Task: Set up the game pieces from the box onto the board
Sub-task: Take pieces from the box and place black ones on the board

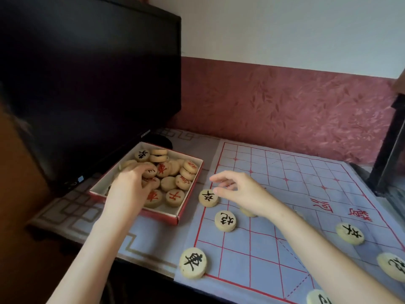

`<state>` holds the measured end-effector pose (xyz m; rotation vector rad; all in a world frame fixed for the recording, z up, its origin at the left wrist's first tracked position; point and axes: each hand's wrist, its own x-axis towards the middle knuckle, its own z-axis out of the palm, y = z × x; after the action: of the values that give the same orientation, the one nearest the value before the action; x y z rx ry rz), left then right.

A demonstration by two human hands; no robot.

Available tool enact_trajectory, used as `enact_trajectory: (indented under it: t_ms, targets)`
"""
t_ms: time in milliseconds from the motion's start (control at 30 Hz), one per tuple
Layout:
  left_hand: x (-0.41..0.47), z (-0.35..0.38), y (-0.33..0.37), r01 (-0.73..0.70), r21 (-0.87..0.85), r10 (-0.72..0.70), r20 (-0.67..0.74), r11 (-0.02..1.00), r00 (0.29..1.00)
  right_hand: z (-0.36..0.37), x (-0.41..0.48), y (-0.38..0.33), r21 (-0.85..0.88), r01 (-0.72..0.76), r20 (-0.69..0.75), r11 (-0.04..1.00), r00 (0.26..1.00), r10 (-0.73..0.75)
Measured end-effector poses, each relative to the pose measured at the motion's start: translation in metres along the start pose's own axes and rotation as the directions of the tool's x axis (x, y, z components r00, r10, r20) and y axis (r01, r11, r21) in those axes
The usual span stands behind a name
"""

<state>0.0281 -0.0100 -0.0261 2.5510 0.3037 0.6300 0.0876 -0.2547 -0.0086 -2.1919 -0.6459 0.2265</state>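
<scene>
An open red box (162, 216) with a white inside holds several round pale pieces (175, 197) marked in red or black. My left hand (129, 187) is down in the box, fingers curled over the pieces and blurred. The blue board sheet (285, 194) with its red grid lies to the right. Several black-marked pieces sit on it: one (208, 198) beside the box, one (225, 220) below it, one (192, 262) at the near left corner. My right hand (241, 193) hovers with fingers apart over a red-marked piece (229, 184).
A black monitor (87, 84) stands right behind the box at the left. A dark framed object (392, 150) rises at the board's right edge. More black-marked pieces (350, 233) lie at the near right. The wall runs close behind the board.
</scene>
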Motion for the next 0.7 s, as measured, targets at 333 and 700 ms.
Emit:
enact_trajectory:
  t_ms: [333, 700]
  targets:
    - [0.000, -0.011, -0.029, 0.103, 0.022, -0.103, -0.013, 0.994, 0.995, 0.049, 0.051, -0.029, -0.047, 0.090, 0.048, 0.995, 0.995, -0.088]
    - [-0.010, -0.015, -0.037, 0.196, -0.048, -0.199, -0.065, 0.979, 0.978, 0.104, 0.112, -0.053, -0.203, 0.201, 0.051, 0.958, 0.980, -0.195]
